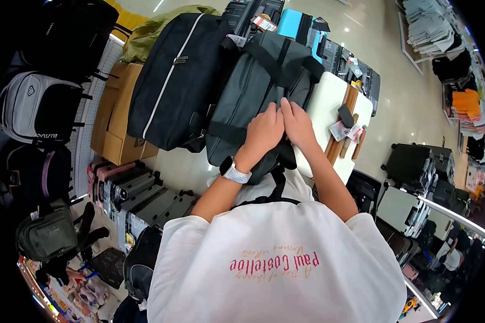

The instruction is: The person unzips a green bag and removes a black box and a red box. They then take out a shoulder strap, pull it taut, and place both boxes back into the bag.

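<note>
A dark grey-green travel bag (237, 97) with black straps lies in front of me. My left hand (265, 128), with a watch (236, 171) on its wrist, is closed on the bag's strap handle (280, 92) at the middle of its top. Pressed beside it, my right hand (298, 126) pinches the same handle, fingertips close to those of the left. What lies under my fingers is partly hidden. To the left, touching the bag, is a larger black bag (172, 81) with a pale zip. A cream suitcase (326, 97) with brown trim stands on the right.
Several suitcases stand behind, among them a bright blue one (295, 24). A cardboard box (118, 116) is at the left beside hanging backpacks (37, 107). Grey suitcases (151, 199) are lined up lower left. More luggage (409, 164) and clothing shelves (436, 32) are at the right.
</note>
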### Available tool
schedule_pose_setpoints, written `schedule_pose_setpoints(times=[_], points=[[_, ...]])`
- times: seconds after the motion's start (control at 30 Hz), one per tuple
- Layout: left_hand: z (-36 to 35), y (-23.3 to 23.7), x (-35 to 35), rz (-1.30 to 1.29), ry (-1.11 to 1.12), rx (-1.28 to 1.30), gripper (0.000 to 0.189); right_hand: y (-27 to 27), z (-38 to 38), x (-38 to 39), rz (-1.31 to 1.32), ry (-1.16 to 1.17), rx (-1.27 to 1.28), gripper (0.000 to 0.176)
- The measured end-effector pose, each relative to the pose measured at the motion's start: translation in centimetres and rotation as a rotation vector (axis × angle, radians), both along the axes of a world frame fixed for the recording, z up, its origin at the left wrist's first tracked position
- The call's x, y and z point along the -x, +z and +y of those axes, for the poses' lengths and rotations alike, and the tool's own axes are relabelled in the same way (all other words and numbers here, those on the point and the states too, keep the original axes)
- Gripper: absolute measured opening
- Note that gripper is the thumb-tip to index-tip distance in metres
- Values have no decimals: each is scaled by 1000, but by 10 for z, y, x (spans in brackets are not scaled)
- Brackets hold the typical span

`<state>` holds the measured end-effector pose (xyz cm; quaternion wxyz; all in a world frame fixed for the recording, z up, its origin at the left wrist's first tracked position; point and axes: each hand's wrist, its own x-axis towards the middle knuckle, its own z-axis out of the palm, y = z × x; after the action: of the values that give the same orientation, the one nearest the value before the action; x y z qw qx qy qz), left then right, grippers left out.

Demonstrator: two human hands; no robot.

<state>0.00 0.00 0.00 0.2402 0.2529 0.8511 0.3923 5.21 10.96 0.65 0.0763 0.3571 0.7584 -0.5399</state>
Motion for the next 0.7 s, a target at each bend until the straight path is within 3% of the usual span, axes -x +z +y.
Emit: schedule_pose_setpoints(times=[0.07,0.1,0.3,0.5,0.63,0.7], points=[[-9,9,11,81,134,3,41,-6,-14,18,239,-17,-304,50],[3,9,-13,25,139,1,41,-2,-4,-5,185,-4,-310,50],[-3,5,-2,80,112,19,36,-3,-9,3,385,136,-483,42],[-11,8,-5,174,112,17,35,-5,-13,0,345,121,-453,41],[-23,-4,2,243,115,-156,36,-21,-7,-5,434,3,-280,42],[-31,-7,11,-82,158,-324,38,-29,0,-9,457,-109,10,45]])
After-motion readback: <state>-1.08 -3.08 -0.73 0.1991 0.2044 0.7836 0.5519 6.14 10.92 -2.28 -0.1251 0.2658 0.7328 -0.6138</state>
